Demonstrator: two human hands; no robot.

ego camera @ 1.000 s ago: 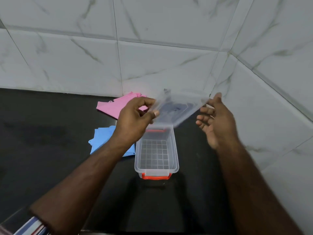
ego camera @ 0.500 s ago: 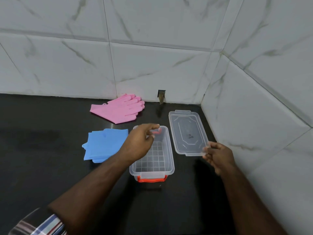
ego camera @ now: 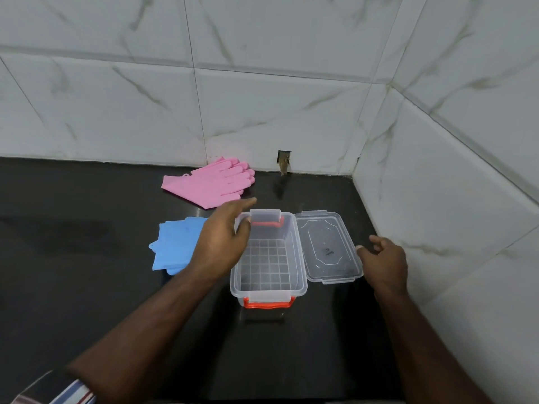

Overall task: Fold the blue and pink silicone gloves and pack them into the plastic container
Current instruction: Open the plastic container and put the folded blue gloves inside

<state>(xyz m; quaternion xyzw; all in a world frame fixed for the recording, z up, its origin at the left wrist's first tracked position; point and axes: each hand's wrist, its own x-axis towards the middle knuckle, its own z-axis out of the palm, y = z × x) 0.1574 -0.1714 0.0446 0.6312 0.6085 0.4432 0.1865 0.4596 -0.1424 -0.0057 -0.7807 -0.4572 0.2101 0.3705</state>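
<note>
The clear plastic container (ego camera: 268, 258) with orange latches stands open and unfilled on the black countertop (ego camera: 87, 287), its lid (ego camera: 328, 246) lying flat just beside it on the right. The folded blue gloves (ego camera: 175, 246) lie left of it, the pink gloves (ego camera: 213, 182) beyond near the tiled wall (ego camera: 262, 112). The left hand (ego camera: 224, 240) hovers over the container's left rim, fingers loosely extended, gripping nothing. The right hand (ego camera: 385, 260) sits by the lid's edge, fingers loosely curled, holding nothing.

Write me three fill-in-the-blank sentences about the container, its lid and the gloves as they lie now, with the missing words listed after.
1. The clear lid lies flat on the counter to the ____ of the plastic container.
2. The gloves nearest the back wall are ____.
3. The container holds ____ gloves so far.
4. The left hand partly covers the ____ gloves.

Missing words: right; pink; no; blue
</note>
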